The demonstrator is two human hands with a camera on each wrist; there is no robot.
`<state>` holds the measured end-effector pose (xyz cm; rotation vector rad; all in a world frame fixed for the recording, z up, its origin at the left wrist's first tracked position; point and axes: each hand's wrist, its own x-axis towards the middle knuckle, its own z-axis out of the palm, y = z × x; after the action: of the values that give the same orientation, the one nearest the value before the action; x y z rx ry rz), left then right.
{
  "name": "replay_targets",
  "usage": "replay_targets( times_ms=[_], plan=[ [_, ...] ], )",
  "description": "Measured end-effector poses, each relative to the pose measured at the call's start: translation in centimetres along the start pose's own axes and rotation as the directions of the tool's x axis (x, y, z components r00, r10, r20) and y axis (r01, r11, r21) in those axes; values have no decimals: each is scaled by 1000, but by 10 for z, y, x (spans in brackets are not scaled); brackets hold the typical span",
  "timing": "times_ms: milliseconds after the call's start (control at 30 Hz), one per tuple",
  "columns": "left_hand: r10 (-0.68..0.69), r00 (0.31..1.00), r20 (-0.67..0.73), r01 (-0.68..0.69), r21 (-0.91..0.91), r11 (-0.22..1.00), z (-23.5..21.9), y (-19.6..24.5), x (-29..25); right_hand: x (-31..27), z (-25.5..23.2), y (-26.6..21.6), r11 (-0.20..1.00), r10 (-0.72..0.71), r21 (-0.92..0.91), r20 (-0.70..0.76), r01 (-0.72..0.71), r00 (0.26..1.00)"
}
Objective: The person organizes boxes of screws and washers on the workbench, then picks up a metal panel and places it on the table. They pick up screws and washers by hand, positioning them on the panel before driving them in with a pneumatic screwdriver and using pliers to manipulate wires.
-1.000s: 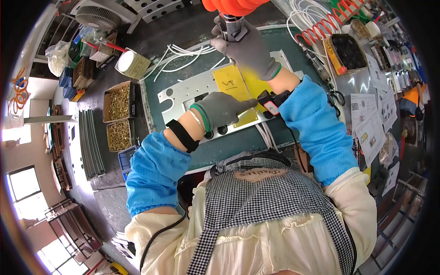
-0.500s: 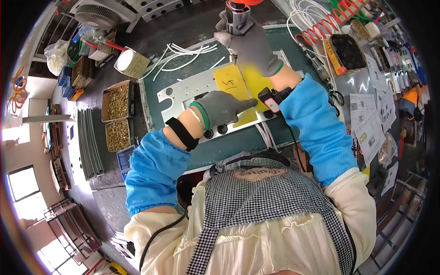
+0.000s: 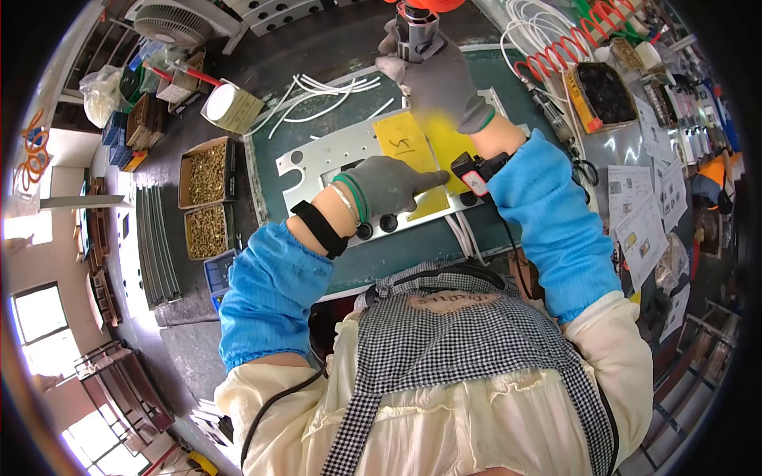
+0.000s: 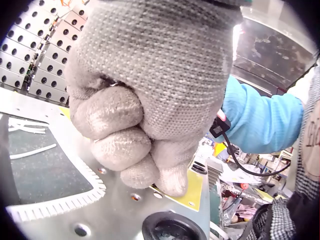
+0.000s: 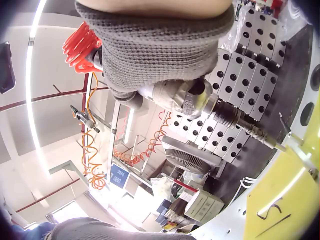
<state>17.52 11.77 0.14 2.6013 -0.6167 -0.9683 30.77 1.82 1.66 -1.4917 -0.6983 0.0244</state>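
In the head view, my gloved right hand grips a power screwdriver, with a red coiled hose at its top. The right wrist view shows the screwdriver's body in the glove and its long bit reaching to the yellow sheet. This sheet lies on a silver metal panel with holes and cutouts. My gloved left hand rests on the panel, fingers curled, one digit extended onto the yellow sheet's near edge. A tiny glint shows between the curled fingers; I cannot tell what it is.
Black rings sit along the panel's near edge. White tubes lie behind it on the green mat. Boxes of brass-coloured parts stand left; a box of black parts and paper sheets lie right.
My right hand and the screwdriver have shifted slightly right and nearer, and less of the red hose shows. The left hand stays at the same place on the panel.
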Motion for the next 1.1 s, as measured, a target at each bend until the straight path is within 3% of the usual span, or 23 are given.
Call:
replay_targets(
  times_ms=[133, 200, 600, 700, 800, 900, 1000, 1100],
  plan=[
    [-17, 999, 51, 20, -57, 998, 2, -1, 1, 3, -1, 0, 998, -1, -63, -11, 1, 1000],
    [-40, 997, 63, 49, -136, 989, -2, -3, 0, 4, -1, 4, 999, 10, 31, -37, -9, 999],
    [-18, 1000, 23, 19, -70, 997, -7, 2, -5, -2, 2, -15, 977, 55, 210, -41, -45, 998],
    [-15, 999, 30, 18, -95, 995, -7, 1, -3, 0, 2, -8, 999, 22, 39, -28, -21, 999],
    [-9, 1000, 14, 11, -100, 995, -5, -1, -3, 10, -1, 11, 1000, -5, 28, -59, 6, 998],
    [-8, 1000, 4, 8, -87, 996, -5, -1, -4, 14, -7, 11, 987, 82, 143, -36, -76, 996],
    [-40, 999, 37, 43, -80, 996, -19, 11, -12, 18, -7, 10, 993, 61, 109, -86, -52, 994],
    [-80, 993, 83, 91, -139, 986, -21, 12, -13, 13, -7, 0, 984, 124, 134, -21, -120, 992]
  ],
)
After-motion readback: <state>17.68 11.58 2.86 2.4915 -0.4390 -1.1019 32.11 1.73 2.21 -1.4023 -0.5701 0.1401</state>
